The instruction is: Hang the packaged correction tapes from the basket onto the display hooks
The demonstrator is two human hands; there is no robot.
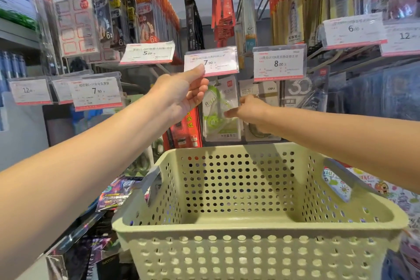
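While both arms reach forward over the basket (259, 227), left hand (181, 95) lifts the 7.90 price tag (211, 61), fingers pinched on it. Right hand (252, 111) grips the green correction tape pack (219, 111), hanging upright just below the tag, between both hands. Basket looks empty.

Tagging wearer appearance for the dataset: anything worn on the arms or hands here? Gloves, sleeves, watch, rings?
Nothing worn that shows. The left hand and right hand are bare, no gloves, and no rings visible. Both forearms are bare to the frame edge: no sleeves, watch, bands or markings in view.
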